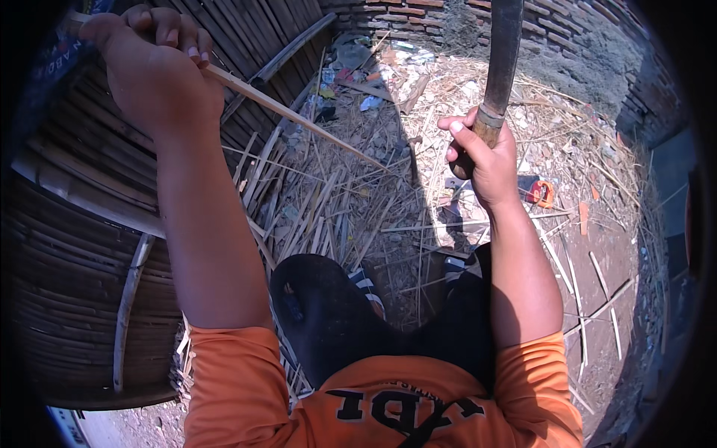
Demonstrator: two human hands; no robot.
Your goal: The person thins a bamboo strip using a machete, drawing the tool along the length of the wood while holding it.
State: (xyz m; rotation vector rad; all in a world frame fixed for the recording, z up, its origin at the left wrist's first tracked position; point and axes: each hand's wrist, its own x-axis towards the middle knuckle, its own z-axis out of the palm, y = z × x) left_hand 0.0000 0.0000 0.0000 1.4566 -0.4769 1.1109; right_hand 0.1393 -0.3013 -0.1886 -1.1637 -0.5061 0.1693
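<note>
My left hand (153,63) is raised at the upper left, closed around one end of a thin bamboo strip (299,119) that slants down to the right over the littered ground. My right hand (482,153) grips the wooden handle of a large curved blade (504,45), which points up toward the top edge. The blade stands apart from the strip, to its right. Both arms come from orange sleeves at the bottom.
A woven bamboo panel (82,246) fills the left side. Bamboo slivers and shavings (328,209) cover the dirt ground. A brick wall (567,37) runs along the top right. A small orange object (541,193) lies right of my right hand. My dark knee (328,313) sits below centre.
</note>
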